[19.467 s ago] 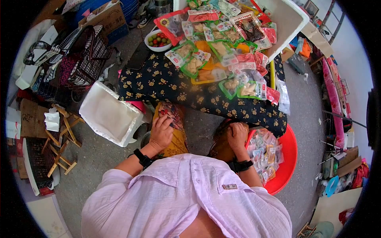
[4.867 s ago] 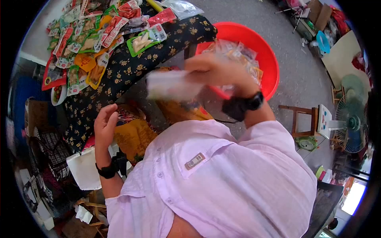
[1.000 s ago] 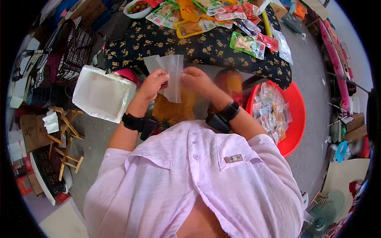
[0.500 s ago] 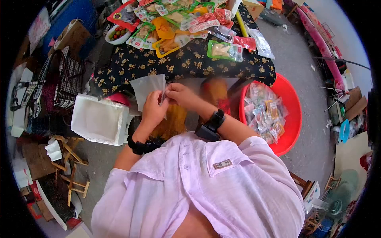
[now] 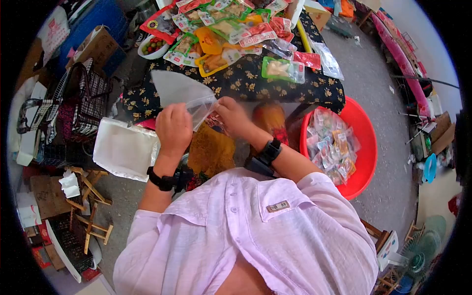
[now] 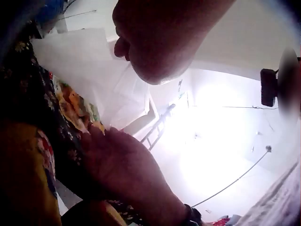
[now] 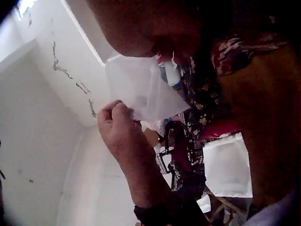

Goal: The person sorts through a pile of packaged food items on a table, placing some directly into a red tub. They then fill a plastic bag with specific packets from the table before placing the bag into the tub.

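A clear plastic bag point(image 5: 179, 91) is stretched between my two hands over my lap, its wide part flaring up toward the table edge. My left hand point(image 5: 173, 129) grips one side of it, back of the hand upward. With fingertips and thumb, my right hand point(image 5: 231, 115) pinches the bag's right edge. The left wrist view shows the thin, translucent bag point(image 6: 89, 61) between both hands and nothing visible inside it. In the right wrist view my left hand point(image 7: 120, 129) has thumb and fingers closed on the bag's edge.
The table with a dark flowered cloth point(image 5: 236, 88) bears a heap of packaged foods point(image 5: 226, 29) and a white bowl point(image 5: 152, 47) of small red and green fruit. A red tub point(image 5: 361, 152) of small packets stands at right, a white foam box point(image 5: 125, 150) at left.
The bag has swung from hanging between my hands to flaring up toward the table. My left hand has turned, back upward, and moved a little left from the right hand over the last half second.
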Available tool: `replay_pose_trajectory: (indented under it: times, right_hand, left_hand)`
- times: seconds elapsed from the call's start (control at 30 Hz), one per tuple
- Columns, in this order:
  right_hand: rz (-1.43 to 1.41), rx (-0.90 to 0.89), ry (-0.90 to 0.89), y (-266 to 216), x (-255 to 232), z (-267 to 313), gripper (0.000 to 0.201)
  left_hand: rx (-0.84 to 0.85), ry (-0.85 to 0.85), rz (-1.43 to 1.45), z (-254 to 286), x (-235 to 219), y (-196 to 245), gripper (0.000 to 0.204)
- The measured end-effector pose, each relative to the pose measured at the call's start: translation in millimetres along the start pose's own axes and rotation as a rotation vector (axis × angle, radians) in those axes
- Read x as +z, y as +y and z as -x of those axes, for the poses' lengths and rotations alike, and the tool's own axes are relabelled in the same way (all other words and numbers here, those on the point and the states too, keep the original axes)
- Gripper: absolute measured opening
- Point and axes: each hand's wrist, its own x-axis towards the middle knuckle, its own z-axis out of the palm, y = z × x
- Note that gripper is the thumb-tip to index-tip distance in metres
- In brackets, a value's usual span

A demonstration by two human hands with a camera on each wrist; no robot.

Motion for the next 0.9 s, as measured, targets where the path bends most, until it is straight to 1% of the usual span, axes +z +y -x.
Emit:
replay_pose_trajectory:
  times: [0.03, 0.07, 0.1, 0.17, 0.23, 0.27, 0.33, 0.37, 0.4, 0.43, 0.47, 0.5, 0.53, 0.57, 0.6, 0.63, 0.7, 0.73, 0.77, 0.83, 0.87, 0.9]
  right_hand:
    - [0.045, -0.054, 0.014, 18, -5, -13, 0.013]
    - [0.089, -0.108, 0.030, 20, -5, -17, 0.013]
    - [0.135, -0.099, 0.040, 21, -8, -18, 0.013]
    - [0.228, -0.084, 0.060, -1, -12, -10, 0.014]
    - [0.186, -0.169, 0.087, 17, -40, -28, 0.015]
    - [0.165, -0.209, 0.101, 16, -52, -34, 0.016]
    - [0.524, -0.413, 0.319, 10, -88, -41, 0.018]
    - [0.560, -0.399, 0.387, -12, -96, -32, 0.018]
    - [0.667, -0.476, 0.535, -26, -106, -27, 0.017]
    - [0.840, -0.532, 0.579, -33, -132, -32, 0.016]
    - [0.794, -0.509, 0.642, -40, -152, -32, 0.016]
    - [0.844, -0.584, 0.714, -44, -172, -33, 0.017]
    - [0.868, -0.585, 0.755, -53, -183, -28, 0.019]
    - [0.850, -0.633, 0.829, -52, -198, -33, 0.022]
    - [0.952, -0.543, 0.866, -52, -216, -34, 0.023]
    - [1.053, -0.453, 0.901, -57, -223, -34, 0.025]
    - [1.024, -0.388, 0.880, -53, -239, -47, 0.027]
    - [1.008, -0.355, 0.869, -56, -235, -46, 0.028]
    - [1.014, -0.316, 0.895, -58, -231, -44, 0.029]
    - [1.024, -0.241, 0.941, -62, -218, -42, 0.031]
    - [1.044, -0.183, 0.939, -60, -224, -48, 0.034]
    - [1.041, -0.177, 0.940, -60, -223, -50, 0.034]
  left_hand:
    - [0.032, -0.048, -0.038, -4, 0, 1, 0.014]
    - [0.045, -0.063, -0.034, -7, 5, 2, 0.014]
    - [0.059, -0.077, -0.030, -9, 15, 1, 0.013]
    - [0.065, -0.118, -0.049, -11, 35, -2, 0.011]
    - [0.047, -0.176, -0.094, -14, 54, -6, 0.010]
    - [0.030, -0.178, -0.083, -18, 58, -5, 0.010]
    - [-0.005, -0.186, -0.058, -24, 66, -2, 0.010]
    - [-0.017, -0.175, -0.080, -28, 69, -1, 0.010]
    - [-0.030, -0.163, -0.101, -34, 72, -1, 0.010]
    - [-0.043, -0.152, -0.122, -39, 74, 0, 0.011]
    - [-0.047, -0.133, -0.128, -44, 75, 1, 0.010]
    - [-0.050, -0.112, -0.136, -50, 74, 0, 0.010]
    - [-0.052, -0.093, -0.143, -56, 73, -1, 0.010]
    - [-0.046, -0.081, -0.156, -62, 74, -3, 0.010]
    - [-0.040, -0.070, -0.168, -66, 74, -5, 0.009]
    - [-0.034, -0.057, -0.180, -71, 73, -6, 0.009]
    - [-0.019, -0.043, -0.218, -81, 62, -6, 0.008]
    - [-0.005, -0.028, -0.225, -86, 58, -7, 0.008]
    - [0.008, -0.014, -0.232, -90, 55, -8, 0.008]
    - [-0.005, -0.063, -0.228, -93, 53, -7, 0.008]
    - [-0.005, -0.085, -0.221, -92, 55, -6, 0.009]
    - [-0.006, -0.107, -0.215, -91, 58, -5, 0.009]
